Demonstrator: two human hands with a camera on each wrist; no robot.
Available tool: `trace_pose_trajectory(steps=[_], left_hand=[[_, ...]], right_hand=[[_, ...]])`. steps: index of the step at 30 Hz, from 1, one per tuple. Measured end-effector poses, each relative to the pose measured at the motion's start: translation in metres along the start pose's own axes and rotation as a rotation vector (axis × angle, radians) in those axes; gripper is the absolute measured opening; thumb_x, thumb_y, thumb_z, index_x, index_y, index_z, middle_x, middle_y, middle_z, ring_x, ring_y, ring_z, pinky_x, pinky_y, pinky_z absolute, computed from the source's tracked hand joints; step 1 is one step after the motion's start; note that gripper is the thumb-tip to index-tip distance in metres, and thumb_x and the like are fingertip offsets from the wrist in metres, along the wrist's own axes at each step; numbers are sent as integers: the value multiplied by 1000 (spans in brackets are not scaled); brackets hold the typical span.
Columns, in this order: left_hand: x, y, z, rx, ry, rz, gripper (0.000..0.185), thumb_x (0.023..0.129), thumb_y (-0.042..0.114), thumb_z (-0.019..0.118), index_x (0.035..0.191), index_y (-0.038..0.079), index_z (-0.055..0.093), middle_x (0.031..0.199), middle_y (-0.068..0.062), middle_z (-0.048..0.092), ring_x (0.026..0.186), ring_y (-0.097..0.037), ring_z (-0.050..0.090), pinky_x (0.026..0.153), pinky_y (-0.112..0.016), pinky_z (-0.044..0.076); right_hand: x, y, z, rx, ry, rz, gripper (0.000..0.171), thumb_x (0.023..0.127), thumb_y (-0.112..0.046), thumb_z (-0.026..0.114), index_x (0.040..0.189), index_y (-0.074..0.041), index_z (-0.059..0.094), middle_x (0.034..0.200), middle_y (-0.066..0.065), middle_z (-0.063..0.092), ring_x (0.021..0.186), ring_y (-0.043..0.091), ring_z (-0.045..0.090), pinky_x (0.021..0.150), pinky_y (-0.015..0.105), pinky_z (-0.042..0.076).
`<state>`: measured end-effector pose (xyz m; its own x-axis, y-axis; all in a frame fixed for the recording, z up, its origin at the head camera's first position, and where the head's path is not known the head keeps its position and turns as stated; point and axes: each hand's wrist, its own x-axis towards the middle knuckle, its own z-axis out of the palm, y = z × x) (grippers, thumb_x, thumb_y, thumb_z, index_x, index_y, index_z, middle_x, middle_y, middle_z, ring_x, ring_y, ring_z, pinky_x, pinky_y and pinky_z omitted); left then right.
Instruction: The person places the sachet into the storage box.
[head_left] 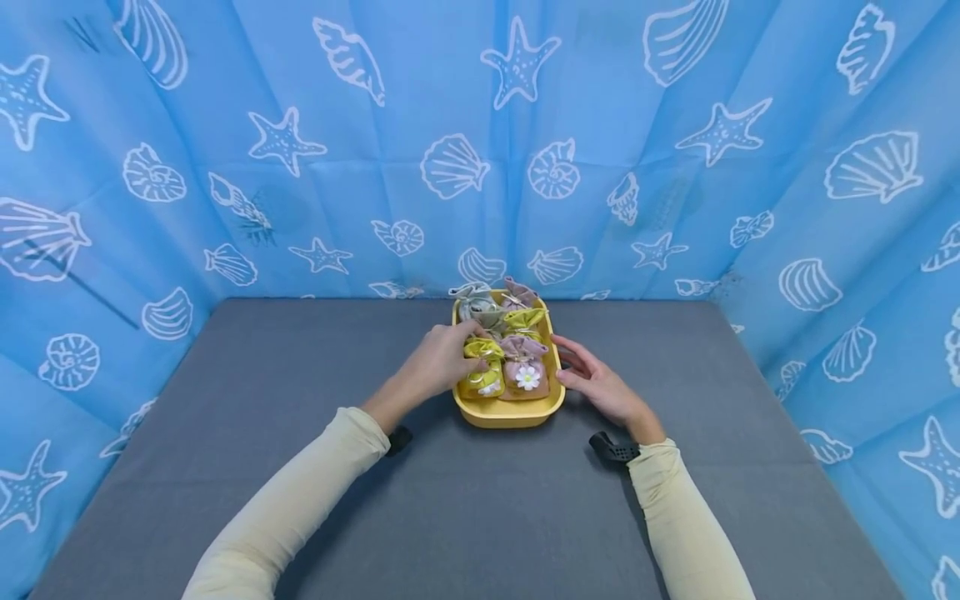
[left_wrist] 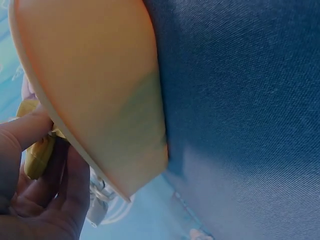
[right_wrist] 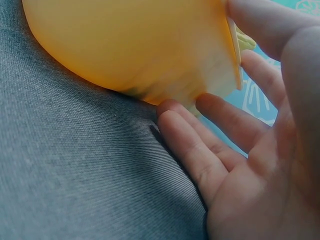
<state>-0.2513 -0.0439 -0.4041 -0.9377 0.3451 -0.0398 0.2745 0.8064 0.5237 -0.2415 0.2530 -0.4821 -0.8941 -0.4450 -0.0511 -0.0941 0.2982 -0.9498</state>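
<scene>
Nearest, two cream sleeves (head_left: pixel 300 500) are stretched over the grey table (head_left: pixel 225 467) toward a yellow tray (head_left: pixel 510 412) set at its middle, close to the blue shell-printed backdrop (head_left: pixel 480 150). The tray's right wall is steadied by the right hand (head_left: pixel 603 387), whose fingers (right_wrist: pixel 200 145) are laid straight and slightly spread against the tray's side and the cloth; nothing is gripped by it. The left hand (head_left: pixel 435 362) is reached over the tray's left rim, and the gathered neck of the yellow pouch (head_left: pixel 483 371) at the near left is pinched between thumb and fingers (left_wrist: pixel 35 125). Just right of it lies a pink pouch with a daisy (head_left: pixel 525 375); farther back a second yellow pouch (head_left: pixel 525 318), a grey one (head_left: pixel 476 304) and another pink one (head_left: pixel 519 293) are packed.

The pouch is best lifted straight up by its neck, slowly, so that the touching neighbours are not dragged out, while the tray is kept pressed flat against the table.
</scene>
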Motion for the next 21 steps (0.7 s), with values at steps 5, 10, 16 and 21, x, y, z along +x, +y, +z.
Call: trace_pose_trajectory(steps=[5,10,16,21], left_hand=[[-4,-6,-2,-16,77,47,46,89,36,80,130,21,65,124,-1,71,113,-20,67,91,-40,58],[-5,-11,-15,-65,202,92,47,96,49,67,130,18,63,112,0,69,108,-23,66,90,-43,55],[0,-19,-31,-110,389,163,44,104,47,56,130,13,64,114,-3,70,108,-24,66,93,-44,54],[2,-31,-42,-97,574,173,37,105,38,55,129,12,64,118,-7,69,109,-29,64,90,-44,53]], right_hand=[[0,1,1,3,5,10,66,106,-27,55,163,-23,22,170,16,20,156,42,22,122,65,27],[2,-1,-1,20,1,8,66,106,-26,55,163,-22,22,170,17,20,157,42,21,121,65,28],[1,-5,-4,18,36,43,72,104,-28,59,164,-20,20,165,23,30,149,45,35,107,51,51],[3,-16,-8,-14,130,49,68,105,-32,57,162,-13,24,159,24,41,134,44,54,93,39,60]])
